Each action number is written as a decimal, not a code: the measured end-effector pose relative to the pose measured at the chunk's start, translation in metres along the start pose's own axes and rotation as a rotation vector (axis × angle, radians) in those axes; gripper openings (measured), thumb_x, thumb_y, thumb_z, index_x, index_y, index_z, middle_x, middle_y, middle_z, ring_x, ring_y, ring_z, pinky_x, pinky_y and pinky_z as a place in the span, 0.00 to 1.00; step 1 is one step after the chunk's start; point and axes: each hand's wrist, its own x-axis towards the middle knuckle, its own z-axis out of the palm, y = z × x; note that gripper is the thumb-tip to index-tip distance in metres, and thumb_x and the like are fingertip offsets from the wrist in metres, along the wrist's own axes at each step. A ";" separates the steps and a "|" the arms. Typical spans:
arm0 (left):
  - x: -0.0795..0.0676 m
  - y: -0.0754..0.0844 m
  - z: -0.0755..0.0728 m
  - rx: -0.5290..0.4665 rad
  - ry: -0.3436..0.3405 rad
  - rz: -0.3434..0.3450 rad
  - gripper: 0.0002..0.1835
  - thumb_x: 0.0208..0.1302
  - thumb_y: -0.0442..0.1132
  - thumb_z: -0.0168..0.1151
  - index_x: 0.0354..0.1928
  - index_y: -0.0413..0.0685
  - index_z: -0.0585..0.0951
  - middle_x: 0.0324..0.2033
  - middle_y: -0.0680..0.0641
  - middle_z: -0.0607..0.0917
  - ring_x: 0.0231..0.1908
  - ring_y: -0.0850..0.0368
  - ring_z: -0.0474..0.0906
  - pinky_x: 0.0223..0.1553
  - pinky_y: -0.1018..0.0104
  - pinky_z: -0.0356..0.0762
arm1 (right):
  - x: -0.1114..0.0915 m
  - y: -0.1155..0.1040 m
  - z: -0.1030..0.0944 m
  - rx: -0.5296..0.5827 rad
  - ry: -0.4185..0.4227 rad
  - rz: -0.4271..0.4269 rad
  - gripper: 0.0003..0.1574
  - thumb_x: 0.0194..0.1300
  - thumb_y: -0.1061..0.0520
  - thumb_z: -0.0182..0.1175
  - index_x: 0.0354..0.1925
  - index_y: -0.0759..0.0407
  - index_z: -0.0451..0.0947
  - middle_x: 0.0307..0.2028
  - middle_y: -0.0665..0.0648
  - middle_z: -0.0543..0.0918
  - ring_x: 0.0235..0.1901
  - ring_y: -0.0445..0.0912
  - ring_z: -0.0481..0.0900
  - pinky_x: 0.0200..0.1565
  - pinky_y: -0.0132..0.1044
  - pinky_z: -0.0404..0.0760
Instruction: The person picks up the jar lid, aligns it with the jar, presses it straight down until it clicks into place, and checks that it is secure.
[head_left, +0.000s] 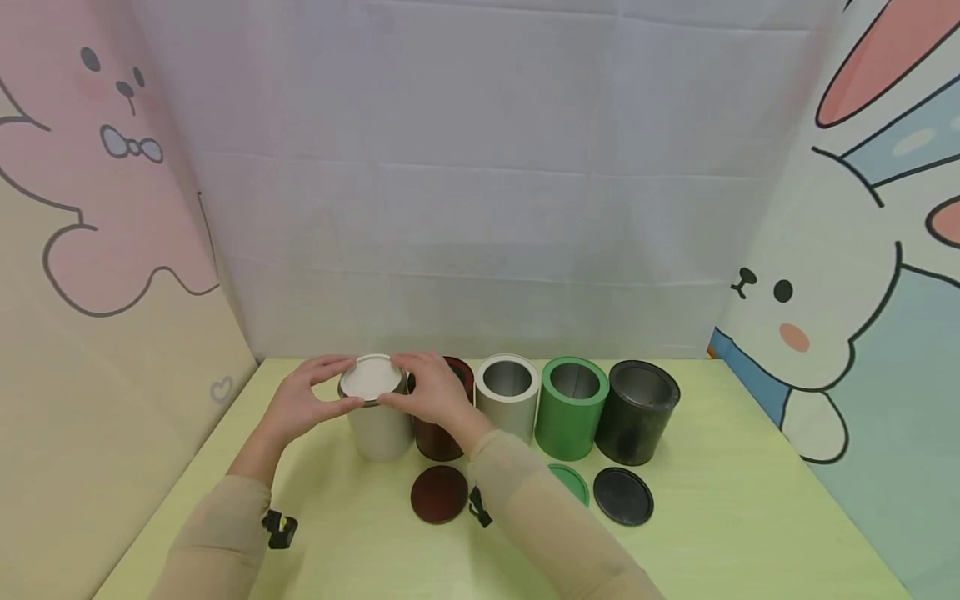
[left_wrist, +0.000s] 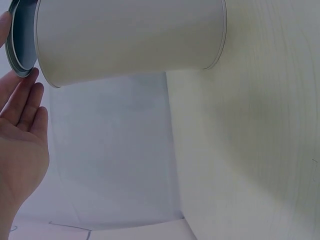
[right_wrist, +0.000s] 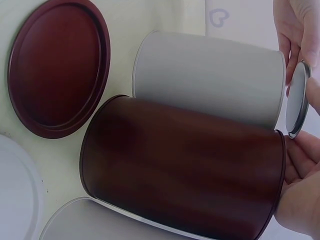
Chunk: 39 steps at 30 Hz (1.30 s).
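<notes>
Both hands hold a round white lid (head_left: 372, 377) just above the mouth of the leftmost white can (head_left: 381, 433). My left hand (head_left: 303, 400) has thumb and fingers at the lid's left edge. From the opposite side my right hand (head_left: 433, 388) grips the edge, its fingers over the neighbouring dark red can (head_left: 437, 437). A narrow gap shows between the lid (left_wrist: 22, 40) and the can's rim in the left wrist view. In the right wrist view the lid (right_wrist: 297, 100) stands slightly tilted off the can (right_wrist: 210, 80).
A second white can (head_left: 507, 408), a green can (head_left: 573, 417) and a black can (head_left: 639, 421) stand uncovered to the right. In front lie a dark red lid (head_left: 439, 495), a green lid (head_left: 572, 483), a black lid (head_left: 623, 497) and a pale lid (right_wrist: 17, 190). Cloth walls surround the table.
</notes>
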 end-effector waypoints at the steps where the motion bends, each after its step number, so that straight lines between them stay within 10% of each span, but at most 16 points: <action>1: 0.000 -0.001 0.000 -0.002 -0.002 -0.001 0.36 0.53 0.46 0.77 0.64 0.41 0.77 0.63 0.40 0.75 0.65 0.37 0.64 0.59 0.31 0.62 | 0.000 0.000 0.000 -0.001 -0.002 0.000 0.40 0.60 0.38 0.69 0.65 0.53 0.75 0.61 0.52 0.78 0.63 0.48 0.71 0.63 0.40 0.69; 39: -0.002 -0.009 -0.002 -0.014 -0.069 -0.045 0.37 0.55 0.47 0.76 0.66 0.40 0.75 0.65 0.38 0.72 0.67 0.36 0.62 0.62 0.32 0.60 | 0.003 -0.007 0.000 -0.140 -0.078 -0.019 0.33 0.64 0.37 0.65 0.63 0.47 0.77 0.60 0.48 0.79 0.62 0.48 0.72 0.61 0.39 0.72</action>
